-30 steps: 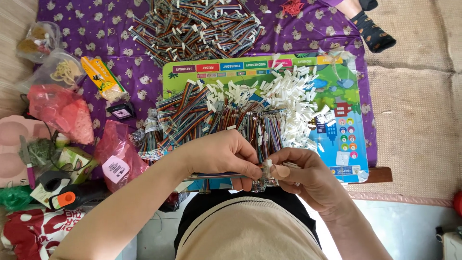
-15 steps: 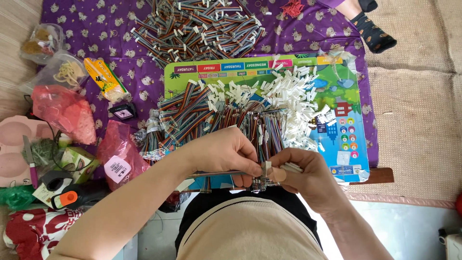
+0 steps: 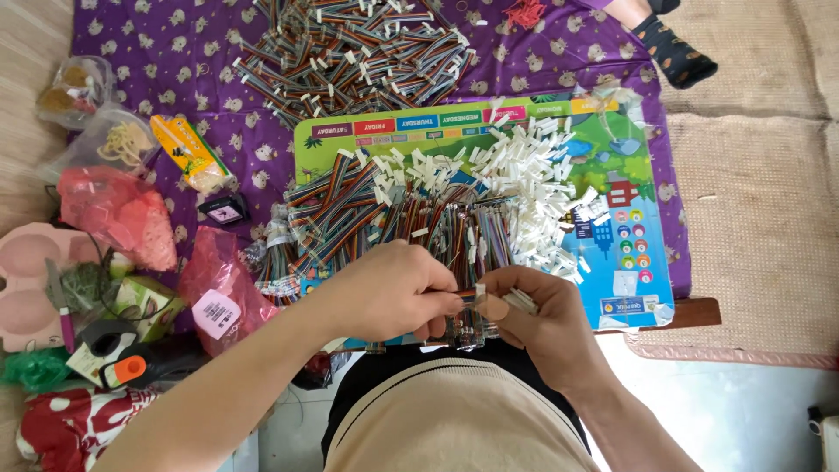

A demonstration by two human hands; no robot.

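Left to right. Red plastic bags (image 3: 122,214) lie by the purple cloth's (image 3: 183,52) left edge. The left hand (image 3: 393,293), at the colourful board's (image 3: 629,175) near edge, has its fingers pinched narrow on a ribbon cable (image 3: 468,295). The right hand (image 3: 537,319) is closed on a white connector (image 3: 520,300) touching the cable's end. White connectors (image 3: 524,175) are heaped mid-board, cables (image 3: 350,44) at the cloth's far edge. Judged step: seating connector on cable; next calls for aligned, firm pressing.
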